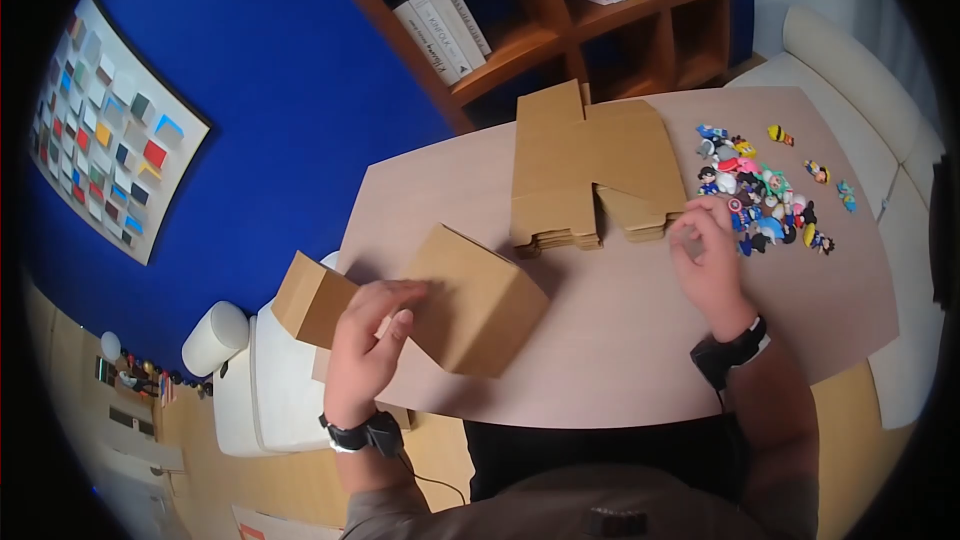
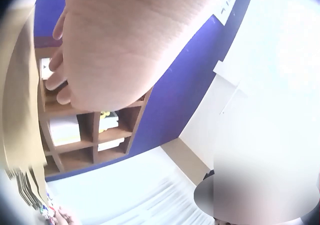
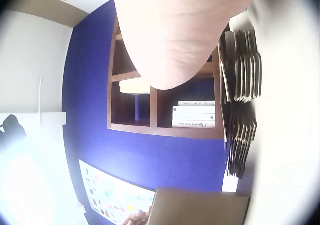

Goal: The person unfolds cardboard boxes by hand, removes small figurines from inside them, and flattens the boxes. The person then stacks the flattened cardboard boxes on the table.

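A brown cardboard box (image 1: 490, 305) stands on the table, left of the middle. My left hand (image 1: 365, 350) is at its left side in the head view, fingers extended and fingertips right at the cardboard. Over on the right, my right hand (image 1: 712, 260) has its fingers loosely bent, with nothing visible between them. It is beside a pile of small colourful toy figures (image 1: 770, 205), near the pile's left edge. Both wrist views mostly show the heel of each hand, the left palm (image 2: 115, 50) and the right palm (image 3: 180, 30).
Folded flat cardboard boxes (image 1: 590, 155) lie stacked at the table's far side. Another brown box (image 1: 312, 298) is at the left edge, partly behind my left hand. Beyond the table (image 1: 620, 340) stand a wooden bookshelf (image 1: 560, 25) and a white sofa (image 1: 835, 65).
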{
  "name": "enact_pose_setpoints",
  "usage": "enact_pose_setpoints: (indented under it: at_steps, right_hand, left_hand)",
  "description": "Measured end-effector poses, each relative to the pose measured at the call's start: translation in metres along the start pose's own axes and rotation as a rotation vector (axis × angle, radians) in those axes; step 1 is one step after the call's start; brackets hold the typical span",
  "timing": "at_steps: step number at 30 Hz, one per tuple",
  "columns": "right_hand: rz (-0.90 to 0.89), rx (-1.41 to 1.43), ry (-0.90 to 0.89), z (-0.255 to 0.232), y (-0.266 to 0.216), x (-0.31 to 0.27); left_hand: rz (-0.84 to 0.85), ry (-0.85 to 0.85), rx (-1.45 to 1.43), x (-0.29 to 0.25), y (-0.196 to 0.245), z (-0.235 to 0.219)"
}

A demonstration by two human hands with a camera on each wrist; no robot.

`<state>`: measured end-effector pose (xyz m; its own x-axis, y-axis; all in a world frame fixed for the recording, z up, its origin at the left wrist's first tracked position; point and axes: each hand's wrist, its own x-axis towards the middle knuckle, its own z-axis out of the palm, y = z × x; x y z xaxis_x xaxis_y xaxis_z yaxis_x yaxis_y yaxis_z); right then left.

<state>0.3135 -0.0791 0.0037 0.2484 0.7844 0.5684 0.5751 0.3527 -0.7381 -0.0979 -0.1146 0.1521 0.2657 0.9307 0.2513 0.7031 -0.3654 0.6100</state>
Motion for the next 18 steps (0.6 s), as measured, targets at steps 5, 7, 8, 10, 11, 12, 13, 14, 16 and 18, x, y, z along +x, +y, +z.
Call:
enact_pose_setpoints:
  at_steps: [5, 7, 8, 10, 11, 12, 13, 14, 16, 18]
  right_hand:
    - [-0.21, 0.104, -0.296, -0.006, -0.013, -0.002]
    - [-0.246, 0.183, -0.467, -0.007, -0.02, -0.003]
    - [-0.299, 0.197, -0.579, -0.006, -0.026, -0.005]
    - [-0.345, 0.19, -0.684, -0.006, -0.032, -0.01]
    - [-0.338, 0.294, -0.734, -0.003, -0.029, -0.013]
    - [-0.331, 0.4, -0.783, -0.001, -0.025, -0.015]
    - [-0.352, 0.425, -0.837, 0.002, -0.021, -0.013]
    - [-0.35, 0.411, -0.831, 0.003, -0.02, -0.013]
    - [-0.283, 0.486, -0.87, 0.004, -0.02, -0.014]
    - [-0.252, 0.494, -0.889, 0.001, -0.022, -0.012]
  left_hand:
    - [0.044, -0.034, 0.018, 0.007, -0.008, 0.02]
    - [0.068, -0.22, -0.104, 0.012, -0.005, 0.044]
    - [0.077, -0.226, -0.111, 0.011, 0.002, 0.059]
    - [-0.023, -0.283, -0.564, 0.014, 0.019, 0.086]
    - [0.049, -0.283, -0.438, 0.019, 0.015, 0.094]
    - [0.057, -0.289, -0.45, 0.023, 0.014, 0.099]
    - [0.147, -0.259, -0.426, 0.03, 0.014, 0.101]
    - [0.237, -0.229, -0.399, 0.035, 0.013, 0.103]
    - [0.24, -0.239, -0.497, 0.038, 0.007, 0.107]
    - [0.233, -0.244, -0.589, 0.041, -0.002, 0.113]
